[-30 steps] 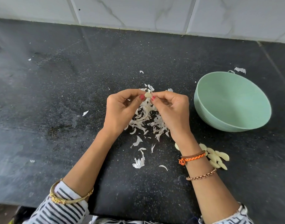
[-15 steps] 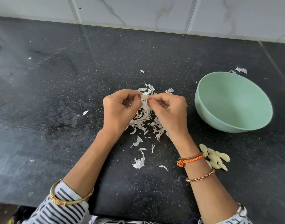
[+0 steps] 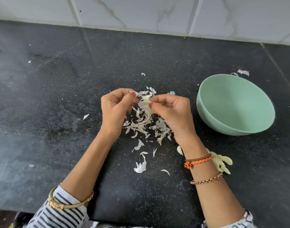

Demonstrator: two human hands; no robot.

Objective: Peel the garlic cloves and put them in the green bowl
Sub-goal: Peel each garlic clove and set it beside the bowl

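Black speckled table carries everything, white tiled wall along the far edge.

Green bowl sits right of centre, tilted toward the camera, nothing visible inside it. So no peeled cloves delivered yet, judging by this view.

Pile of papery skins lies mid-table between and under the hands, with stray flakes nearer and farther out. Cluster of peeled cloves lies on the table near right, just beside the right wrist, partly hidden by it. Well apart from the bowl.

Left hand: fingers curled, thumb and fingertip pinched together at a strip of skin, or so it looks; the strip itself is too small to confirm. Right hand: thumb and forefinger clamped on the garlic clove, held above the pile, a little left of the bowl.

Step in hand, my read: stripping the last skin off this clove.

To do it well:
- keep the right pinch at one end of the clove so most of the surface is exposed
- pull the skin along the clove's length, not across, so it comes off in one piece
- rotate the clove, check for leftover film
- drop skins on the pile, not near the bowl
- cloves are slick once bare; light grip may let it pop out
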